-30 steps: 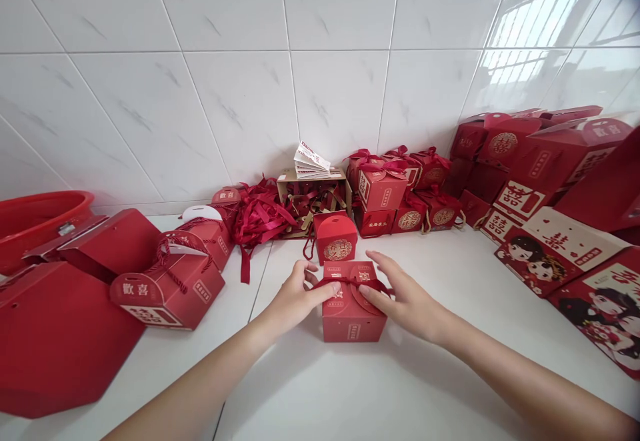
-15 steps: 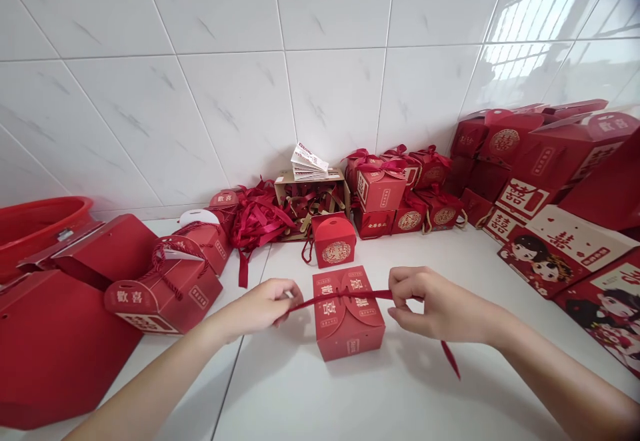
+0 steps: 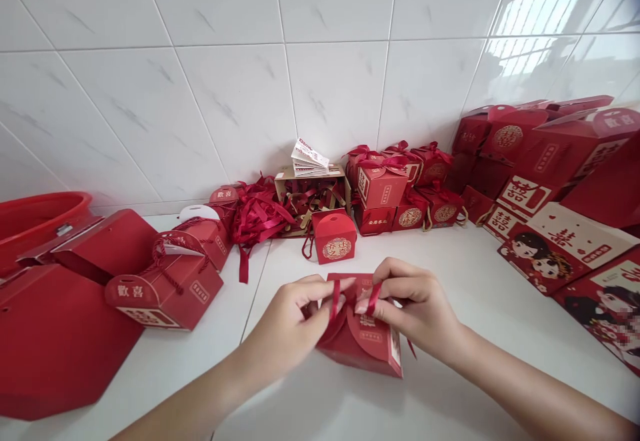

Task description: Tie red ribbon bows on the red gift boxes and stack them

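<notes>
A red gift box point(image 3: 364, 347) with curved top flaps and gold characters sits on the white table between my hands. Pinched between thumb and fingers, one part of a dark red ribbon point(image 3: 336, 297) is in my left hand point(image 3: 295, 317) above the box's left side. My right hand point(image 3: 413, 297) is closed on another part of the same ribbon over the right side, and a loose end hangs below it. Both hands partly cover the box top, so how the ribbon passes through the flaps is hidden. Just behind stands a smaller red box point(image 3: 336, 239) with a cord handle.
Tangled red ribbons point(image 3: 257, 211) lie beside an open carton point(image 3: 345, 191) topped with white cards point(image 3: 310, 159). Bow-tied boxes point(image 3: 383, 187) are stacked against the tiled wall. Larger boxes point(image 3: 575, 241) crowd the right; rope-handled boxes point(image 3: 170, 297) and a red basin point(image 3: 45, 221) stand left.
Both hands have come inward from the sides to meet above the box. The ribbon, stretched straight before, now curves up at the fingers. The box has turned slightly and shifted right.
</notes>
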Demonstrator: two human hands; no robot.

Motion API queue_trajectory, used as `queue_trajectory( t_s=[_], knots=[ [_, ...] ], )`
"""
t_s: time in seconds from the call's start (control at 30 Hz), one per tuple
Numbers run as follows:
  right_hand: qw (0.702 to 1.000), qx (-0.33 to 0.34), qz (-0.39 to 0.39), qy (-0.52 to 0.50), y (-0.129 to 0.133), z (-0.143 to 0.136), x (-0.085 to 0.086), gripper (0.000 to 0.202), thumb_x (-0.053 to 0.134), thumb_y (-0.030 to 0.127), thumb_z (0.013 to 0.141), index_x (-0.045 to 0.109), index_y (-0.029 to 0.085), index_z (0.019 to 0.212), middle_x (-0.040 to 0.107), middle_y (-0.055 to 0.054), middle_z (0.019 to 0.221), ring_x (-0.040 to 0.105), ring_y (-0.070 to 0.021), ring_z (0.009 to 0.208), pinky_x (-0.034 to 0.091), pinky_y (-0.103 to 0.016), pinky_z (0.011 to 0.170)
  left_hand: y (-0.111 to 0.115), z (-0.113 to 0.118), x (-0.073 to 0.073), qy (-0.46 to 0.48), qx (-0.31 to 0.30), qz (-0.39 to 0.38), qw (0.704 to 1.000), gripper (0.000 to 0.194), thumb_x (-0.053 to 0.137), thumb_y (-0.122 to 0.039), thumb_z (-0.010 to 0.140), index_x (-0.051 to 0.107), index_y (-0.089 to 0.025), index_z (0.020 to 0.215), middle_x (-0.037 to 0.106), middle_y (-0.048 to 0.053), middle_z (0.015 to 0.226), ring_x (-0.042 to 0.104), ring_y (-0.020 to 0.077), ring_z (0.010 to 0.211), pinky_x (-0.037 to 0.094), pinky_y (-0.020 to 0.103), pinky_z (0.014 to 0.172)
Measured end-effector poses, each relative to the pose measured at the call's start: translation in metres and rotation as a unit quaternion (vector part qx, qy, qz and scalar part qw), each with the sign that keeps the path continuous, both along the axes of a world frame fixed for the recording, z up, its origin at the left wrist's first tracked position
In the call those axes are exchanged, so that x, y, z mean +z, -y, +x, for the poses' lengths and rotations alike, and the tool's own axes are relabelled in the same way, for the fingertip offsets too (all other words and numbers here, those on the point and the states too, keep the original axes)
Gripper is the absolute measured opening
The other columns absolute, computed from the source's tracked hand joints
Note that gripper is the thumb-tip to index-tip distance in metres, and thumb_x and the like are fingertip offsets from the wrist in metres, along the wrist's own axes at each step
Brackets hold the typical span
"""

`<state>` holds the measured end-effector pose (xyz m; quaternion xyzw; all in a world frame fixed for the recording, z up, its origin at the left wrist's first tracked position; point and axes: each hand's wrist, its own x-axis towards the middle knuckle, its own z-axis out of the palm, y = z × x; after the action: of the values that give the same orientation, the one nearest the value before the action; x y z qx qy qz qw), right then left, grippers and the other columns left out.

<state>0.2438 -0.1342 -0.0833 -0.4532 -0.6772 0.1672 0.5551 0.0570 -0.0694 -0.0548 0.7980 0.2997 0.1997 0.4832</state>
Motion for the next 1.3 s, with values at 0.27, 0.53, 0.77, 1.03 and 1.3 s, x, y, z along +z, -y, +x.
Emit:
queue_trajectory(
  t_s=[0.27, 0.53, 0.77, 1.03, 1.3],
  knots=[
    [0.974, 0.040, -0.206, -0.086, -0.002, -0.015, -0.005, 0.010, 0.068, 0.023, 0.076, 0.070, 0.017, 0.069, 0.057, -0.003, 0.080, 0.054, -0.0114, 0.068, 0.046, -0.022, 0.059, 0.013, 0.005, -0.027, -0.032, 0.021, 0.338, 0.940, 0.042, 0.039, -0.009, 0.084, 0.061, -0.024, 0.117, 0.050, 0.010, 0.103, 0.059, 0.0194, 0.084, 0.050, 0.029, 0.061],
    [0.968, 0.033, -0.248, -0.014, 0.002, -0.011, 0.005, 0.009, 0.055, 0.010, 0.062, 0.048, 0.015, 0.059, 0.045, 0.001, 0.072, 0.039, -0.0084, 0.061, 0.034, -0.021, 0.054, -0.005, -0.008, -0.015, 0.024, -0.142, 0.275, 0.951, 0.042, 0.040, -0.009, 0.090, 0.064, -0.030, 0.117, 0.051, 0.008, 0.109, 0.059, 0.0138, 0.084, 0.051, 0.027, 0.074],
    [0.965, 0.026, -0.259, 0.035, 0.005, -0.006, 0.009, 0.006, 0.053, 0.013, 0.066, 0.050, 0.017, 0.063, 0.049, 0.001, 0.076, 0.041, -0.0095, 0.062, 0.035, -0.023, 0.056, -0.013, -0.006, -0.008, 0.040, -0.062, 0.196, 0.978, 0.022, 0.052, -0.017, 0.088, 0.073, -0.019, 0.081, 0.060, 0.004, 0.086, 0.056, 0.0108, 0.070, 0.046, 0.021, 0.060],
    [0.956, 0.040, -0.266, 0.114, 0.013, 0.017, 0.011, 0.014, 0.053, 0.013, 0.071, 0.041, 0.017, 0.065, 0.047, 0.002, 0.079, 0.041, -0.0107, 0.068, 0.035, -0.024, 0.062, -0.032, -0.037, 0.015, -0.096, -0.091, 0.095, 0.987, 0.017, 0.054, -0.032, 0.086, 0.065, -0.021, 0.078, 0.059, 0.005, 0.110, 0.059, 0.0188, 0.099, 0.049, 0.029, 0.079],
    [0.956, 0.011, -0.223, 0.189, 0.021, 0.009, 0.010, 0.012, 0.051, 0.007, 0.068, 0.043, 0.016, 0.065, 0.047, -0.001, 0.109, 0.045, -0.0183, 0.104, 0.038, -0.034, 0.088, -0.042, -0.028, 0.000, -0.103, -0.128, 0.143, 0.976, 0.034, 0.044, -0.039, 0.093, 0.055, -0.020, 0.066, 0.052, 0.002, 0.134, 0.035, 0.0251, 0.132, 0.035, 0.045, 0.104]
  ],
)
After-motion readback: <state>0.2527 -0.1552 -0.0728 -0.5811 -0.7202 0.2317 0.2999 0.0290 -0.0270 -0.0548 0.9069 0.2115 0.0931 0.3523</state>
